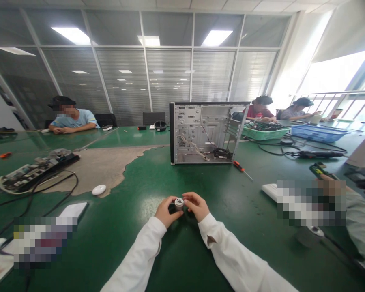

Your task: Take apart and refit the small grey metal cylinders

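Observation:
In front of me, low over the green table, my left hand is closed round a small silvery cylinder. The cylinder is upright, and its pale round top has dark openings; its exact kind is unclear. At its right edge, my right hand has bent fingers and thumb pinched against the rim. Beyond both hands stands an opened computer case with loose cables inside. A screwdriver with an orange and black handle lies by the case's lower right corner.
A long electronic assembly with black cables lies left, near a white oval piece. Green and blue baskets stand at the back right. A co-worker's sleeve reaches in at right; other people sit farther off.

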Available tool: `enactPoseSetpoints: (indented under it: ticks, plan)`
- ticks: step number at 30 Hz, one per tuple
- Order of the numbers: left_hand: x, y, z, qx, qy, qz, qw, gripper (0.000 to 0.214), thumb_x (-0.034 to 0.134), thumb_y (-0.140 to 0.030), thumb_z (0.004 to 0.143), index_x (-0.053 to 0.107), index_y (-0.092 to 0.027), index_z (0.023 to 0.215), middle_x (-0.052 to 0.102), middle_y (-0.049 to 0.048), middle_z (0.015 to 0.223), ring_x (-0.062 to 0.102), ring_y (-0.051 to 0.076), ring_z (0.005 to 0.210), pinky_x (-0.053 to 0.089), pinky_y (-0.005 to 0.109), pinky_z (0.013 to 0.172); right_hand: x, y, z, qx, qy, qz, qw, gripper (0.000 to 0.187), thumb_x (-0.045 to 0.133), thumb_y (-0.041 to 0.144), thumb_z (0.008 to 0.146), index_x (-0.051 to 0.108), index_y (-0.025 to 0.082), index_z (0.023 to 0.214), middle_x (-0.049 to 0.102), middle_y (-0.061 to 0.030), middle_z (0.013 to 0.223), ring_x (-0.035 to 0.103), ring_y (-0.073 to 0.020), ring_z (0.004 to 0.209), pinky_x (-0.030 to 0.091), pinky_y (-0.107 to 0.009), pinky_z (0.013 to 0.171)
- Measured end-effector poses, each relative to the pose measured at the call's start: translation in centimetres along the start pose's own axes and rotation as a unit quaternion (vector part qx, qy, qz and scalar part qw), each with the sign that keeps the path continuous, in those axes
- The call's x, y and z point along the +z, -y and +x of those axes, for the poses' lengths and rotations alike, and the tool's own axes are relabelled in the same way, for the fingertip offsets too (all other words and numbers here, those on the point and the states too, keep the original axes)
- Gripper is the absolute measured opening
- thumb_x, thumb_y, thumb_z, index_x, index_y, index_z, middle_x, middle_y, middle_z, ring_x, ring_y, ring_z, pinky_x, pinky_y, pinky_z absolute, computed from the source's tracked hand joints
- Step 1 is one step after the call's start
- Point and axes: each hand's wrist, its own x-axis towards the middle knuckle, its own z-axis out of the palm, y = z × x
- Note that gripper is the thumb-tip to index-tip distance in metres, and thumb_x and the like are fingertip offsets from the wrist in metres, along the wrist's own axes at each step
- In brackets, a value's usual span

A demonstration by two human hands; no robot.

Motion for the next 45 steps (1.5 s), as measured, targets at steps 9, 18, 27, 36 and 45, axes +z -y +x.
enactPoseSetpoints:
  ticks: [9, 18, 27, 36, 45]
  plan:
    - [0.0, 0.2, 0.0, 0.001, 0.008, -0.019, 1.000, 0.034, 0.061, -0.024, 0.057, 0.053, -0.018, 0.089, 0.058, 0.0041, 0.087, 0.052, 0.018, 0.082, 0.039, 0.029, 0.075, -0.3, 1.2, -0.5, -0.064, 0.055, -0.061, 0.995, 0.024, 0.053, 0.030, 0.063, 0.059, 0.018, 0.083, 0.056, -0.0047, 0.082, 0.051, -0.0125, 0.069, 0.041, -0.021, 0.051]
    - [0.0, 0.1, 0.1, 0.003, 0.012, -0.015, 1.000, 0.036, 0.061, -0.025, 0.057, 0.052, -0.018, 0.091, 0.058, 0.0032, 0.086, 0.052, 0.017, 0.080, 0.039, 0.027, 0.073, 0.6, 2.0, -0.6, -0.098, 0.000, -0.098, 0.990, 0.013, 0.055, 0.024, 0.060, 0.061, 0.018, 0.070, 0.054, -0.0045, 0.081, 0.051, -0.0136, 0.073, 0.040, -0.019, 0.048]
    - [0.0, 0.1, 0.0, -0.006, 0.008, -0.014, 1.000, 0.034, 0.060, -0.023, 0.057, 0.052, -0.019, 0.089, 0.058, 0.0025, 0.084, 0.052, 0.018, 0.079, 0.039, 0.029, 0.073, 0.9, 4.6, -0.7, -0.185, -0.001, -0.142, 0.972, 0.009, 0.049, 0.020, 0.065, 0.057, 0.018, 0.070, 0.054, -0.0033, 0.082, 0.050, -0.0124, 0.078, 0.040, -0.021, 0.060]
    - [-0.3, -0.9, 0.0, -0.045, -0.034, -0.012, 0.998, 0.031, 0.059, -0.019, 0.056, 0.054, -0.016, 0.087, 0.059, 0.0041, 0.087, 0.053, 0.018, 0.083, 0.039, 0.031, 0.077, -2.0, 1.6, 0.7, -0.095, 0.020, -0.260, 0.961, 0.012, 0.049, 0.025, 0.064, 0.057, 0.018, 0.070, 0.055, 0.0002, 0.064, 0.048, -0.0106, 0.060, 0.038, -0.022, 0.055]
    - [0.4, 0.9, 0.3, -0.076, -0.079, -0.010, 0.994, 0.035, 0.060, -0.018, 0.054, 0.052, -0.016, 0.088, 0.060, 0.0048, 0.088, 0.054, 0.018, 0.083, 0.040, 0.032, 0.075, -2.7, 0.7, 0.7, -0.166, 0.136, -0.362, 0.907, 0.011, 0.051, 0.019, 0.061, 0.059, 0.019, 0.068, 0.054, 0.0005, 0.064, 0.048, -0.0096, 0.060, 0.038, -0.022, 0.059]
